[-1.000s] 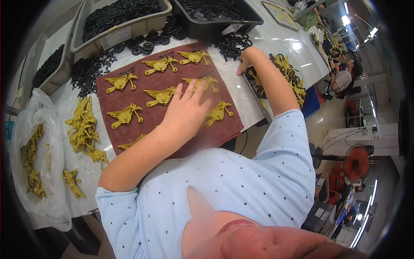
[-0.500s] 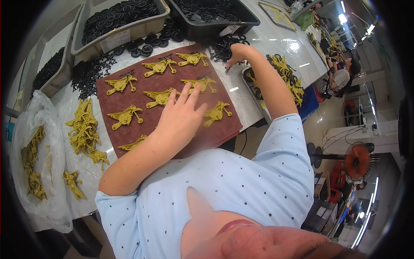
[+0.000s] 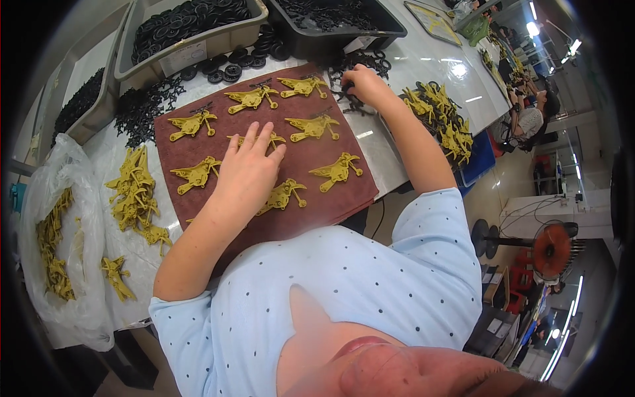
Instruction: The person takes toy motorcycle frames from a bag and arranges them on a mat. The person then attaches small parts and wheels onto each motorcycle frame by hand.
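Observation:
Several yellow plastic toy motorcycle bodies (image 3: 337,172) lie in rows on a brown cloth (image 3: 360,182), some with small black pieces at their upper edges. My left hand (image 3: 251,169) rests over the middle of the cloth with fingers spread, partly covering one yellow body (image 3: 278,137). It holds nothing. Beyond the cloth's far right corner, my right hand (image 3: 366,86) reaches into a pile of small black plastic parts (image 3: 377,63). Its fingers are closed, with a small black part at the fingertips; its exact shape is hard to see.
A grey bin of black wheels (image 3: 188,33) and a black bin (image 3: 340,40) stand at the back. Left are loose yellow bodies (image 3: 132,192) and a clear plastic bag (image 3: 86,264). A heaped pile of yellow-and-black toys (image 3: 440,122) lies right. Other people sit farther right.
My left hand has moved left and slightly down across the cloth, uncovering yellow bodies to its right. My right hand has closed its fingers at the black parts pile.

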The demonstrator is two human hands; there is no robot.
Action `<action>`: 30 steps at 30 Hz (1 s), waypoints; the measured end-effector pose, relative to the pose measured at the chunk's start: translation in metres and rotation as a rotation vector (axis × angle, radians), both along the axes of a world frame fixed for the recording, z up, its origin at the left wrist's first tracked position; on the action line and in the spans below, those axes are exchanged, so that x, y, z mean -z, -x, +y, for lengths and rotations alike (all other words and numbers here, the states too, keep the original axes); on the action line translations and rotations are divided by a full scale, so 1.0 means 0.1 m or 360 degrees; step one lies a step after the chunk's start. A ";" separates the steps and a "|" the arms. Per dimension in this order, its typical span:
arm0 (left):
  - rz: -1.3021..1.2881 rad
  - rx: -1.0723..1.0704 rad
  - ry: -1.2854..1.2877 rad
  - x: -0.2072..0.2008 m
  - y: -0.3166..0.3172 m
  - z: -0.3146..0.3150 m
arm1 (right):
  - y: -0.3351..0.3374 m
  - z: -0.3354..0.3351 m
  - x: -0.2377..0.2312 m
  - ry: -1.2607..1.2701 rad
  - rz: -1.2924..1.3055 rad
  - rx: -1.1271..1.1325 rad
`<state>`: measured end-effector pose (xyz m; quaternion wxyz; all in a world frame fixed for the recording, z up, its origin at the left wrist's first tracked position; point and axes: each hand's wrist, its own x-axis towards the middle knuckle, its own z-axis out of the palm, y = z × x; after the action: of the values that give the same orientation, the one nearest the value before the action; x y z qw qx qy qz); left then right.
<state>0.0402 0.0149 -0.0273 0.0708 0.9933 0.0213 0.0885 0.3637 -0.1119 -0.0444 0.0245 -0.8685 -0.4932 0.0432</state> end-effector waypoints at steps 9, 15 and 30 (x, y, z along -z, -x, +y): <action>-0.0003 -0.0257 0.0043 -0.01 0.12 0.19 | -0.22 -0.13 -0.07 -0.0526 0.0406 0.0314; -0.0002 -0.0288 0.0025 0.06 0.15 0.25 | -0.19 -0.16 -0.18 -0.0831 0.1190 0.0711; 0.0127 -0.0120 0.0079 0.21 0.21 0.20 | 0.64 0.25 -0.34 -0.0777 0.2048 0.0356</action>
<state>0.0192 0.0346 -0.0487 0.0913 0.9925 0.0637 0.0510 0.2994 -0.0868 -0.0108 0.5108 -0.6856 -0.2838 0.4342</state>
